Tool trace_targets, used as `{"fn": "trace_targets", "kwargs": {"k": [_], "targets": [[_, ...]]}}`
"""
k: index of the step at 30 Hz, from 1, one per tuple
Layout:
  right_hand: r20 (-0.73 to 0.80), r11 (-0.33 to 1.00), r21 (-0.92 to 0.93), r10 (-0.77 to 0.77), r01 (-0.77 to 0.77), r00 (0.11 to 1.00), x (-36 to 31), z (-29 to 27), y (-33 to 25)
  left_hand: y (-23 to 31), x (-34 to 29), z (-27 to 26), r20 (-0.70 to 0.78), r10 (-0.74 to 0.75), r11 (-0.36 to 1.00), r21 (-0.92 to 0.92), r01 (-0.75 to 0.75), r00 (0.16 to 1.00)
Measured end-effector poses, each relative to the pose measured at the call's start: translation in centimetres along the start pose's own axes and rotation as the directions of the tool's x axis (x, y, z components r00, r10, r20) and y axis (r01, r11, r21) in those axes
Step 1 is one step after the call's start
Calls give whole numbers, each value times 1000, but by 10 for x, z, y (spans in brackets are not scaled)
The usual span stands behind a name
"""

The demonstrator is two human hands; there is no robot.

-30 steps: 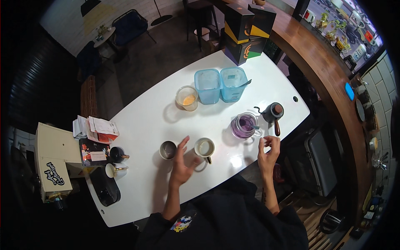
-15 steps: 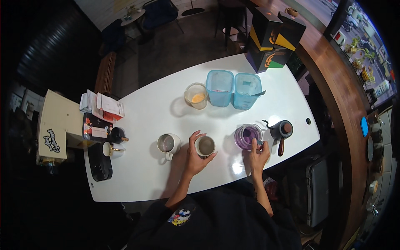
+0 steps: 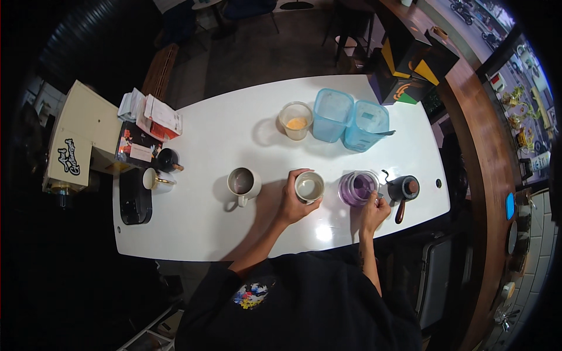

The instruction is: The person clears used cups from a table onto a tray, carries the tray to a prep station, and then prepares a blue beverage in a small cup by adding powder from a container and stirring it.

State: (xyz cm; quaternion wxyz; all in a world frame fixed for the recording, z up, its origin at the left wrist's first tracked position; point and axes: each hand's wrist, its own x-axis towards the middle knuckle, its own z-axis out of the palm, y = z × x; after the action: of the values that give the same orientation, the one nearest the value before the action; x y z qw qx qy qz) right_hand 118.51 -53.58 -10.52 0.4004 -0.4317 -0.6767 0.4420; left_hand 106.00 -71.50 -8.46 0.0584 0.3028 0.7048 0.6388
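My left hand (image 3: 293, 203) wraps round a pale cup (image 3: 309, 188), thumb on the near side and fingers on the far side. Its light inside shows from above. To its right, my right hand (image 3: 375, 215) is closed on the handle of a clear glass jug (image 3: 354, 190) with purple in it. Whether the jug touches the table cannot be made out. A pale mug (image 3: 244, 183), dark inside, stands left of my left hand with its handle toward me. Right of the jug is a small dark gooseneck kettle (image 3: 404, 188) with a brown handle.
Beyond my hands stand a clear cup (image 3: 295, 121) with orange contents and two blue plastic containers (image 3: 332, 114). Black boxes (image 3: 404, 64) are stacked at the far right corner. A cream machine (image 3: 82, 140), packets (image 3: 158, 117) and a gold-handled cup (image 3: 158, 179) line the left side.
The whole view has shifted. My left hand has brought the pale cup a little closer to the jug, and its inside looks lighter. My right hand keeps its grip on the jug's handle.
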Motion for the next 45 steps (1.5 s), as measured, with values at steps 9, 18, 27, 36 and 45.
{"fn": "trace_targets", "kwargs": {"k": [9, 18, 27, 36, 45], "targets": [[159, 990, -36, -131, 138, 979, 20, -22, -36, 6, 1, 3, -11, 4, 998, -62, -5, 1000], [469, 920, -144, -261, 364, 844, 49, -33, -98, -8, -1, -2, 94, -38, 995, -90, 46, 995], [609, 893, -175, -232, 414, 759, 47, -12, -139, -8, 0, -1, 75, -55, 997, -49, 59, 996], [720, 760, -320, -194, 566, 667, 39, 5, -173, -4, -1, -3, 71, -82, 995, -45, 85, 994], [728, 733, -338, -193, 590, 657, 43, 3, -187, -7, 0, -3, 90, -50, 996, -75, 57, 995]]}}
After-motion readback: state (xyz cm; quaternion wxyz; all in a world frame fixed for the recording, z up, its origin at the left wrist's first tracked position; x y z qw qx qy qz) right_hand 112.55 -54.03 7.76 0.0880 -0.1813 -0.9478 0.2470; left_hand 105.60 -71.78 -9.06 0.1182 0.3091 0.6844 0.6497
